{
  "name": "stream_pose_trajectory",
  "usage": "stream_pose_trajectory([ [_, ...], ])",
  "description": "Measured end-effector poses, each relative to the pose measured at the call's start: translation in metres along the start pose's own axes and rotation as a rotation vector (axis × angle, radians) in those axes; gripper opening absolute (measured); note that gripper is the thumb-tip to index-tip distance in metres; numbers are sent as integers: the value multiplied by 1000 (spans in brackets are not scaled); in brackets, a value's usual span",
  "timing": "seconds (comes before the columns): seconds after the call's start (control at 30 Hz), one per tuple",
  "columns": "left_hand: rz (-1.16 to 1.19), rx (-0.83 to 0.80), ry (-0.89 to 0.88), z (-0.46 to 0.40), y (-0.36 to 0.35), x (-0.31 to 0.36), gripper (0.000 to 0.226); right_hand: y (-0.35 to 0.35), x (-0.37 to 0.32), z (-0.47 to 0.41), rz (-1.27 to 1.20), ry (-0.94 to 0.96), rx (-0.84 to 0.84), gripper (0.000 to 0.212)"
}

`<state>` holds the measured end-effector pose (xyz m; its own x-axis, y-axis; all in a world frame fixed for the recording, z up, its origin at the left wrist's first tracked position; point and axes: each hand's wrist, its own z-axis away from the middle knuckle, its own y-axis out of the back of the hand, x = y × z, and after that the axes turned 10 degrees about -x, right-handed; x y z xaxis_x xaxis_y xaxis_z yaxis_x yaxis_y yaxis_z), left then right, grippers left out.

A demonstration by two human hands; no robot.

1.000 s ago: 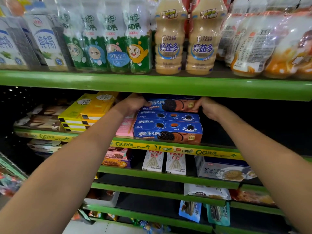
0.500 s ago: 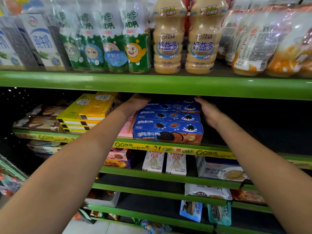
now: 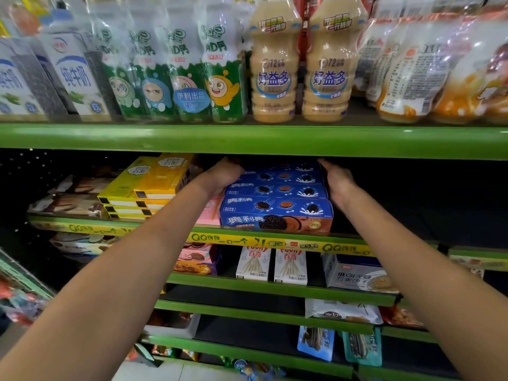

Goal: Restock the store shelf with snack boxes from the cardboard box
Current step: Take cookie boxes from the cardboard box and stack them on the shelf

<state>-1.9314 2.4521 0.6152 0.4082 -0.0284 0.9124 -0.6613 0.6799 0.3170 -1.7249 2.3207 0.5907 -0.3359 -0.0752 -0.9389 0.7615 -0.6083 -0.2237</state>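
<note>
Three blue cookie boxes lie stacked on the green shelf (image 3: 406, 244), behind its yellow price strip. The bottom box (image 3: 275, 215) faces me. The top box (image 3: 283, 171) sits furthest back, just under the shelf above. My left hand (image 3: 224, 176) curls around the top box's left end. My right hand (image 3: 338, 182) presses flat against the right end of the stack. The top box is held between both hands. The cardboard box is not in view.
Yellow boxes (image 3: 154, 185) and a pink box (image 3: 210, 215) stand left of the stack; the dark shelf space to its right holds nothing. The upper shelf edge (image 3: 247, 138) with drink bottles (image 3: 275, 67) hangs low over my hands. Lower shelves hold more snacks.
The top blue box went from tilted, front face showing, to flat on the stack and pushed further back. Both hands moved deeper into the shelf with it.
</note>
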Motion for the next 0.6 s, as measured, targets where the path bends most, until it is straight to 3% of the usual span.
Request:
stream_pose_trajectory([
  [0.17, 135, -11, 29, 2, 1, 0, 17, -2, -3, 4, 16, -14, -5, 15],
  [0.6, 241, 61, 17, 9, -3, -2, 18, -12, 1, 2, 21, 6, 82, 29],
])
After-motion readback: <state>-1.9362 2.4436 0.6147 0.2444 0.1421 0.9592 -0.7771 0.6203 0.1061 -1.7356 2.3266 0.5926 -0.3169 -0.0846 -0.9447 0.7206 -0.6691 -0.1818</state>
